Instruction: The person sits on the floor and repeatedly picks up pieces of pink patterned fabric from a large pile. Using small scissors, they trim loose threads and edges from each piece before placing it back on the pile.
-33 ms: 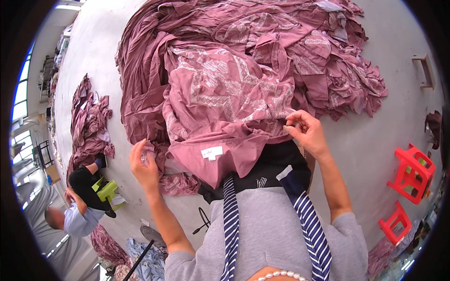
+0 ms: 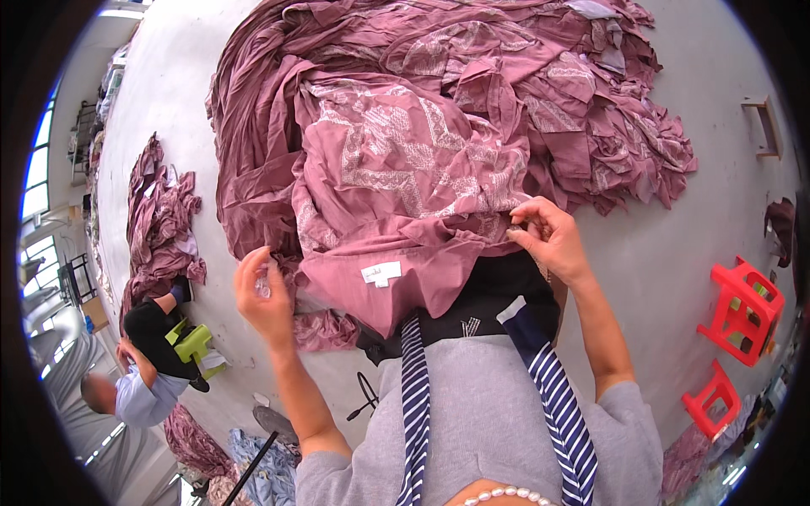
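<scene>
A dusty-pink garment [image 2: 371, 181] with white patterned bands lies over my lap, its plain part with a white label [image 2: 381, 273] hanging toward me. My right hand [image 2: 553, 240] is at the garment's right edge, thumb and forefinger pinched on the cloth. On the opposite side my left hand [image 2: 264, 295] is raised beside the garment's left edge, fingers curled. Something pale shows between its thumb and fingers, too small to name. Black cloth [image 2: 506, 295] shows under the garment on my lap.
A large heap of the same pink garments [image 2: 591, 126] spreads ahead. A smaller pink pile [image 2: 160, 219] lies at left, near a person [image 2: 152, 388] on a green stool [image 2: 196, 344]. Red stools [image 2: 747, 312] stand at right; a dark pole [image 2: 251, 468] crosses lower left.
My left hand has risen very slightly, and my right hand has shifted a touch to the left. The garment lies almost as before.
</scene>
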`<action>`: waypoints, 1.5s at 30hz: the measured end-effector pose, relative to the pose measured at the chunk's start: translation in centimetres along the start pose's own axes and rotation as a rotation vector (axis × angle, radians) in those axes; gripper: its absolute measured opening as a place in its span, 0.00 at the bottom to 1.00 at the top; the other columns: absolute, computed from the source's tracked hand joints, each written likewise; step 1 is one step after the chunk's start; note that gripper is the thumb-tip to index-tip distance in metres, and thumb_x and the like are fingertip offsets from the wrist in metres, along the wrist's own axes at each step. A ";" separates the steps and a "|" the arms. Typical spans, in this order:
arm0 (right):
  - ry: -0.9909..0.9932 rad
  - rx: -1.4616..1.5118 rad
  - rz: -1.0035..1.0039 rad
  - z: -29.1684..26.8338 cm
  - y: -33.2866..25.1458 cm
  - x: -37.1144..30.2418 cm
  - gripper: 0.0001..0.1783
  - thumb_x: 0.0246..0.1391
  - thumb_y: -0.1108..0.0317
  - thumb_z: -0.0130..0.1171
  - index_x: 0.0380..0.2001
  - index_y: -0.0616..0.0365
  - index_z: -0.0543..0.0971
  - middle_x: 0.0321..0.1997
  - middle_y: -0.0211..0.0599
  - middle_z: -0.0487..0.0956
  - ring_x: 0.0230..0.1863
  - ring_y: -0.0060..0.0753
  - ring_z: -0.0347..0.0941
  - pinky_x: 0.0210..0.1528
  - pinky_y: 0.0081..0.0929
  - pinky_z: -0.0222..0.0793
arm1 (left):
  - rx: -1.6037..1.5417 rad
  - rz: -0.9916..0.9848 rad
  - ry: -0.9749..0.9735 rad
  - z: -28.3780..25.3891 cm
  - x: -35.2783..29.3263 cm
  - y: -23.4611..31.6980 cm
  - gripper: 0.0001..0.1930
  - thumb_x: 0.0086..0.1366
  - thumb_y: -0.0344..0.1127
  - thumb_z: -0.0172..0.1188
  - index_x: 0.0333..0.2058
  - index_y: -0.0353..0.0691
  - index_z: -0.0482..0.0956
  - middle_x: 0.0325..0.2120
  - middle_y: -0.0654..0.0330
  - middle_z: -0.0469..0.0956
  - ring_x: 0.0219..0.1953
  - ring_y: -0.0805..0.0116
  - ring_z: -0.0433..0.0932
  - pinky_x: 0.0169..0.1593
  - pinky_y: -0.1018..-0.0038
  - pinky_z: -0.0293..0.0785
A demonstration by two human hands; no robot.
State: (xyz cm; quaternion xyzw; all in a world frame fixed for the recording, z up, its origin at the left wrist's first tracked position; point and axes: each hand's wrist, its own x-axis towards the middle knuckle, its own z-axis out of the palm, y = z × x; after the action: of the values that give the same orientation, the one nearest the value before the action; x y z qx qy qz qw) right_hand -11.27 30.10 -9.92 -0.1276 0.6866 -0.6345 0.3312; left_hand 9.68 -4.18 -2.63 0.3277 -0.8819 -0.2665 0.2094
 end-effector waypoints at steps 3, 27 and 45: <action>-0.041 -0.217 -0.199 0.3 -1.0 -0.1 0.15 0.44 0.78 0.65 0.37 0.60 0.77 0.38 0.24 0.73 0.28 0.10 0.60 0.28 0.11 0.55 | -0.092 0.426 -0.083 4.6 -1.8 7.6 0.11 0.49 0.35 0.69 0.33 0.41 0.80 0.32 0.59 0.79 0.35 0.63 0.77 0.39 0.71 0.71; -0.068 -0.187 -0.279 2.1 -4.3 -0.2 0.13 0.43 0.78 0.67 0.35 0.58 0.78 0.31 0.27 0.75 0.24 0.15 0.66 0.24 0.14 0.59 | -1.246 -0.756 -0.687 12.1 -2.9 10.2 0.05 0.66 0.31 0.54 0.38 0.38 0.74 0.32 0.67 0.76 0.34 0.82 0.73 0.41 0.85 0.69; 0.032 -0.397 -0.295 1.2 -5.9 0.6 0.11 0.53 0.68 0.63 0.36 0.62 0.74 0.29 0.35 0.77 0.29 0.23 0.75 0.32 0.19 0.69 | -1.428 -0.906 -0.676 12.7 -2.4 10.1 0.09 0.65 0.29 0.53 0.43 0.34 0.75 0.38 0.60 0.79 0.38 0.75 0.77 0.45 0.80 0.73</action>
State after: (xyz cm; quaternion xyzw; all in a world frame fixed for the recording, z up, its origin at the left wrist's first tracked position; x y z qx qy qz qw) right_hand -12.42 27.78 -4.40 -0.2790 0.7768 -0.5307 0.1925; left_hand -0.26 8.18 -6.71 0.3397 -0.3084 -0.8879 -0.0321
